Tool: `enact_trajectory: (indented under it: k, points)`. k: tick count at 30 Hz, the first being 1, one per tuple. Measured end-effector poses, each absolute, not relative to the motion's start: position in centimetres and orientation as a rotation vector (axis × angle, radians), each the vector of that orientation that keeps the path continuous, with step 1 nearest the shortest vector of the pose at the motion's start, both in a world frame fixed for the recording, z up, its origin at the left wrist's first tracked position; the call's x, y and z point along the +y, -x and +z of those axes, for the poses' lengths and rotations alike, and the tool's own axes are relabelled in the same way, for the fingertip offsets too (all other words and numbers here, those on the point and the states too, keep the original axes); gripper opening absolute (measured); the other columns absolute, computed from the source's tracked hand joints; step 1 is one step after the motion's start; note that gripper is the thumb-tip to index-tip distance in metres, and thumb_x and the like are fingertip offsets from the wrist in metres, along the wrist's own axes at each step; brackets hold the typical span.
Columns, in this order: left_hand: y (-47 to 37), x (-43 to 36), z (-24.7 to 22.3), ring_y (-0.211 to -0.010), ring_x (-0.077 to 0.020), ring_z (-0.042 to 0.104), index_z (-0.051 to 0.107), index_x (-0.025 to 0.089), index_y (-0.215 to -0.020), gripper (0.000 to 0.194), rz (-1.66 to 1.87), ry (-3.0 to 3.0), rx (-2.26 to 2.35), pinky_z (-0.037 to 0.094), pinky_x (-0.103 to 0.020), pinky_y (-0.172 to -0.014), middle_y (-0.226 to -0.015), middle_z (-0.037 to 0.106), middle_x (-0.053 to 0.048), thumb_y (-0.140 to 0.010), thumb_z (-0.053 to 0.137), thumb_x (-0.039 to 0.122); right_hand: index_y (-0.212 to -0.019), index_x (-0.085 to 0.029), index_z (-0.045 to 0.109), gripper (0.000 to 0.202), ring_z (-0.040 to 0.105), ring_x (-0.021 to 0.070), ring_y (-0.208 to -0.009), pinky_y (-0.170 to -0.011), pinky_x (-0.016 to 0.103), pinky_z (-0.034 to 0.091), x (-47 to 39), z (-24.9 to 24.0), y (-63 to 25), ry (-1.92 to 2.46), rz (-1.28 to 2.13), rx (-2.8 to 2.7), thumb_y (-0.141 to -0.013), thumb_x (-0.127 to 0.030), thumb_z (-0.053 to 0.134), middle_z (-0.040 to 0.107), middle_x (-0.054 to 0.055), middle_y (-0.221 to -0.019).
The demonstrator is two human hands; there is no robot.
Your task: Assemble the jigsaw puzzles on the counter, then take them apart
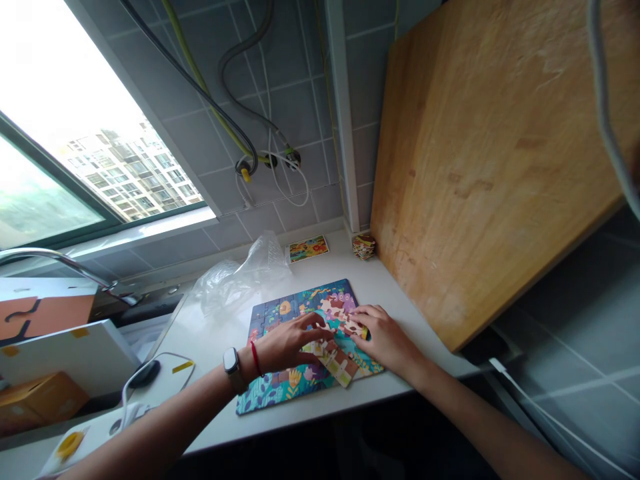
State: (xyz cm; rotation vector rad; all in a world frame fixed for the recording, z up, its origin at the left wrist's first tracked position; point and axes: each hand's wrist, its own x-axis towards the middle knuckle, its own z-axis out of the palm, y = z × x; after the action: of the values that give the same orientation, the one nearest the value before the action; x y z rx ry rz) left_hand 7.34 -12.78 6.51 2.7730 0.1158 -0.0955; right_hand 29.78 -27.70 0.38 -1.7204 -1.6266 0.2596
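Observation:
A colourful jigsaw puzzle (280, 393) in a flat tray lies on the white counter. My left hand (293, 343), wearing a watch and red cord, is over its middle, fingers bent and apart from the thumb. Below those fingers, a group of pale green and brown puzzle pieces (340, 363) lies aslant across the picture. At the puzzle's right side, my right hand (385, 340) has its fingers and thumb closed around a brown-and-white puzzle piece (357, 327). The fingers partly hide that piece, and both hands cover some of the picture.
Behind the puzzle are crumpled clear plastic (240, 273), a picture card (307, 249) and a stack of pieces (364, 246). A large wooden board (490, 160) leans at the right. A faucet (65, 263), cardboard box (45, 400) and cable (125, 393) are at the left.

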Motion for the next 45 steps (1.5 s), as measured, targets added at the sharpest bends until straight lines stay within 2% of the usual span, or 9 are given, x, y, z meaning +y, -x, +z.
enact_trajectory:
  k: [4,7,14,19,26,30,38,41,45]
  points:
    - [-6.9,-12.9,6.3,-0.123,-0.0287,0.065,0.060,0.032,-0.140,0.053,-0.010,-2.667,0.150,0.056,-0.042,-0.103,-0.144,0.055,-0.011,-0.090,0.078,0.026,-0.114,-0.020,0.078,0.030,0.066,0.0276,-0.112,-0.100,0.044,0.058,-27.9,1.0,-29.9,1.698,0.260,-1.667,-0.085,-0.015,0.077,0.074,0.011,-0.118]
    - [-7.0,-13.3,6.5,-0.128,-0.0281,0.062,0.057,0.032,-0.144,0.055,0.027,-2.607,0.115,0.054,-0.041,-0.106,-0.147,0.055,-0.011,-0.093,0.076,0.027,-0.114,-0.021,0.078,0.030,0.066,0.0272,-0.116,-0.103,0.043,0.057,-27.8,0.8,-29.9,1.673,0.255,-1.636,-0.085,-0.014,0.078,0.073,0.011,-0.122]
    - [-8.0,-13.0,6.4,-0.134,-0.0347,0.058,0.042,0.029,-0.157,0.082,-0.062,-2.616,-0.004,0.050,-0.049,-0.111,-0.146,0.059,-0.016,-0.086,0.083,0.034,-0.123,-0.021,0.075,0.040,0.063,0.0289,-0.121,-0.108,0.047,0.053,-27.5,-0.2,-29.5,1.730,0.329,-1.619,-0.083,-0.015,0.081,0.070,0.012,-0.128]
    - [-9.0,-12.8,7.3,-0.113,-0.0285,0.067,0.056,0.028,-0.143,0.055,-0.117,-2.643,-0.036,0.054,-0.041,-0.099,-0.122,0.071,-0.010,-0.092,0.075,0.023,-0.122,-0.021,0.076,0.043,0.066,0.0254,-0.114,-0.103,0.039,0.055,-27.7,0.8,-29.9,1.793,0.451,-1.580,-0.079,-0.013,0.081,0.069,0.010,-0.121]
    - [-9.8,-13.0,7.4,-0.101,-0.0291,0.069,0.057,0.023,-0.134,0.066,-0.149,-2.756,-0.061,0.055,-0.039,-0.088,-0.112,0.070,-0.009,-0.074,0.084,0.020,-0.117,-0.021,0.077,0.032,0.067,0.0251,-0.110,-0.101,0.038,0.054,-28.0,1.7,-30.4,1.787,0.399,-1.660,-0.085,-0.020,0.077,0.072,0.010,-0.116]
    - [-9.1,-11.8,7.9,-0.097,-0.0237,0.071,0.055,0.023,-0.138,0.065,-0.068,-2.684,0.059,0.057,-0.032,-0.081,-0.116,0.068,-0.009,-0.078,0.079,0.019,-0.118,-0.019,0.076,0.033,0.065,0.0258,-0.110,-0.102,0.039,0.053,-28.0,1.7,-31.0,1.791,0.368,-1.659,-0.084,-0.020,0.078,0.071,0.010,-0.116]
    - [-7.2,-11.4,7.5,-0.108,-0.0232,0.070,0.054,0.023,-0.137,0.056,0.183,-2.636,0.366,0.057,-0.036,-0.095,-0.121,0.071,-0.007,-0.086,0.077,0.029,-0.117,-0.022,0.076,0.034,0.066,0.0234,-0.103,-0.096,0.036,0.054,-28.7,4.0,-30.7,1.777,0.374,-1.637,-0.083,-0.017,0.077,0.070,0.007,-0.109]
    - [-7.0,-12.6,5.7,-0.110,-0.0250,0.070,0.052,0.024,-0.137,0.056,0.227,-2.607,0.448,0.057,-0.038,-0.097,-0.124,0.070,-0.008,-0.089,0.076,0.036,-0.111,-0.024,0.077,0.023,0.067,0.0225,-0.098,-0.091,0.035,0.056,-29.9,5.3,-28.3,1.728,0.411,-1.648,-0.087,-0.024,0.075,0.069,0.006,-0.106]
    - [-7.1,-13.8,4.0,-0.111,-0.0265,0.070,0.053,0.023,-0.135,0.051,0.257,-2.607,0.497,0.058,-0.039,-0.096,-0.125,0.069,-0.010,-0.089,0.075,0.032,-0.106,-0.023,0.075,0.016,0.067,0.0259,-0.105,-0.095,0.038,0.057,-31.1,5.0,-24.9,1.824,0.425,-1.658,-0.091,-0.026,0.073,0.066,0.009,-0.110]
